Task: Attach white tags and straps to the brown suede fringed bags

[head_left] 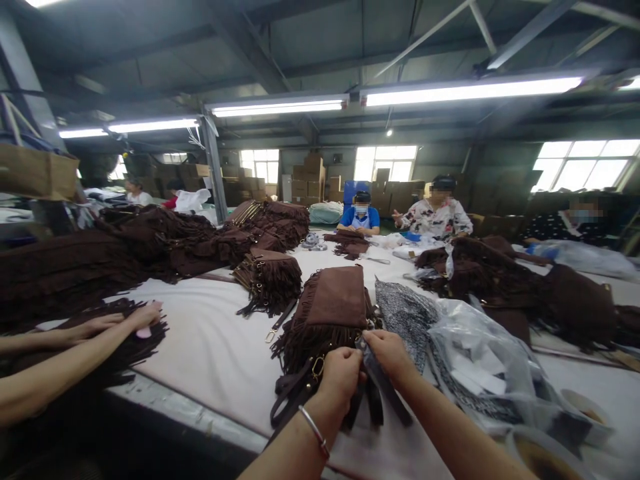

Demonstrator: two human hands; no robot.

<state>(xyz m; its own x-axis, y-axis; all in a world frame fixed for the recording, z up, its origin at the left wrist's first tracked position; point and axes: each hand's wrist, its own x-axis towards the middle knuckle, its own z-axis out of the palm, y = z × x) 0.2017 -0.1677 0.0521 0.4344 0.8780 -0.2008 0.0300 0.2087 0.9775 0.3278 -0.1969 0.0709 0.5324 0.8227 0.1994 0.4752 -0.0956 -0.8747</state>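
Observation:
A brown fringed bag (337,297) lies on the white-covered table (200,340) in front of me. My left hand (343,377), with a bracelet at its wrist, is closed at the bag's near edge, beside a gold oval ring (318,365) on a dark strap. Close to its right, my right hand (387,353) pinches at the same edge, by a small metal fitting. Dark straps hang below both hands. What exactly is between the fingers is too small to tell.
Another person's hands (120,321) work on dark fringe at the left. Brown bags (267,283) are heaped behind and at the right (575,300). Grey patterned cloth (405,313) and a clear plastic bag (475,353) lie to my right, with tape rolls (545,457) nearer. People sit across the table.

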